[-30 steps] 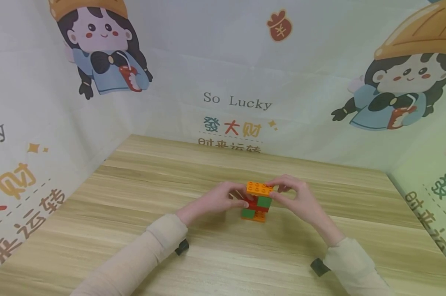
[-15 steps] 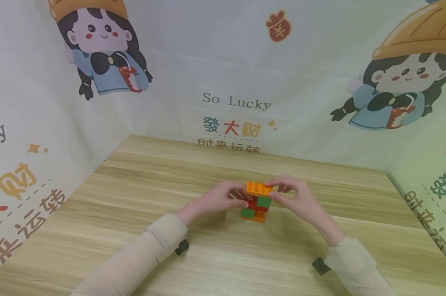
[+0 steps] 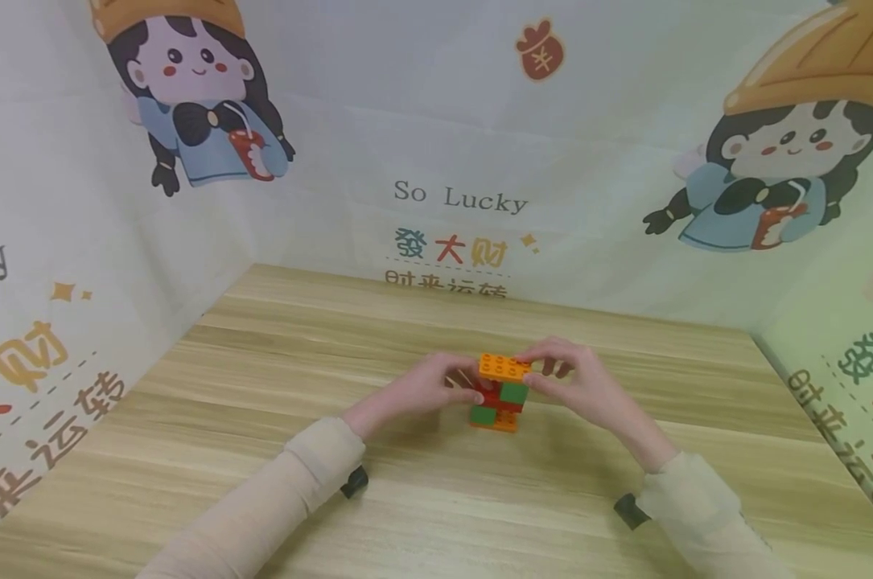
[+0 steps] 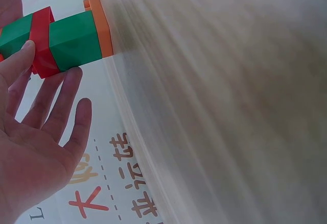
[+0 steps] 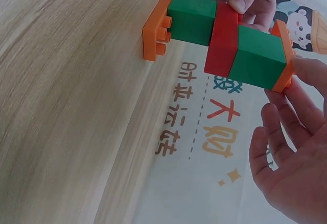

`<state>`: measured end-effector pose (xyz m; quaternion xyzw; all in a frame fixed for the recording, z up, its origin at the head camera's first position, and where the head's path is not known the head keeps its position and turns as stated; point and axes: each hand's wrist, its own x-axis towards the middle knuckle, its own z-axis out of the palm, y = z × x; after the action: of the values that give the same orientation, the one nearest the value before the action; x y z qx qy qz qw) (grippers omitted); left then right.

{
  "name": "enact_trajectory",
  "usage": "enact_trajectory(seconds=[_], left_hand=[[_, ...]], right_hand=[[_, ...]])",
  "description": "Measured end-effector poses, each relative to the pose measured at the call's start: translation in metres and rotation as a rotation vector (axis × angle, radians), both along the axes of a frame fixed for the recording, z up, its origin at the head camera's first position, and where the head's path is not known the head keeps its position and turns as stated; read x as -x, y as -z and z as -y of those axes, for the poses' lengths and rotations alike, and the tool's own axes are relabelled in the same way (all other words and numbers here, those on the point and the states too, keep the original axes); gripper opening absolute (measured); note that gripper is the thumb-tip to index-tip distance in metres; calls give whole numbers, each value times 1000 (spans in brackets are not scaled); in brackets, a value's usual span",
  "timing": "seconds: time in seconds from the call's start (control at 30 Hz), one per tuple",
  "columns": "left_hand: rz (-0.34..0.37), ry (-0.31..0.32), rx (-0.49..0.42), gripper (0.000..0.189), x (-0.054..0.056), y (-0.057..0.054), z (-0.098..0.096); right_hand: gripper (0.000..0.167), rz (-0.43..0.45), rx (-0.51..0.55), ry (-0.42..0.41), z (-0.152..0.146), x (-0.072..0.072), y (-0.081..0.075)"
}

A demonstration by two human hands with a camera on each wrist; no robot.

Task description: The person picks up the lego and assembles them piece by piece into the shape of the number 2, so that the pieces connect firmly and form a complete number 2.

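A small tower of toy building bricks stands upright on the table. Its bottom orange brick [image 5: 153, 34] bears a lower green brick [image 5: 191, 19] at one end. Above that come a red brick [image 5: 222, 45], an upper green brick [image 5: 258, 55] at the opposite end, and a studded top orange brick [image 3: 501, 367]. My left hand [image 3: 432, 386] pinches the red brick between thumb and fingers, its other fingers spread in the left wrist view. With thumb and fingers, my right hand [image 3: 581, 382] grips the right end of the top orange brick. Fingertips behind the tower are partly hidden.
The wooden table [image 3: 320, 346] spreads around the tower. Printed cloth walls [image 3: 450, 121] enclose its back and sides. Below the cuffs, a black wrist device [image 3: 355, 482] sits on the left arm and another black wrist device [image 3: 630, 511] on the right.
Both hands keep their holds on the bricks, and the tower stays as it was. The head view has shifted very slightly; the right wrist looks tilted a little.
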<state>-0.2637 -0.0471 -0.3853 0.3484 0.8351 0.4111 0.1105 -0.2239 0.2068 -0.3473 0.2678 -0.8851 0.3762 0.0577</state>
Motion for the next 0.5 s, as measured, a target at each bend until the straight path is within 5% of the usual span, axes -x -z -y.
enact_trajectory(seconds=[0.5], left_hand=[[-2, -16, 13, 22, -1, -1, 0]], right_hand=[[24, 4, 23, 26, 0, 2, 3]])
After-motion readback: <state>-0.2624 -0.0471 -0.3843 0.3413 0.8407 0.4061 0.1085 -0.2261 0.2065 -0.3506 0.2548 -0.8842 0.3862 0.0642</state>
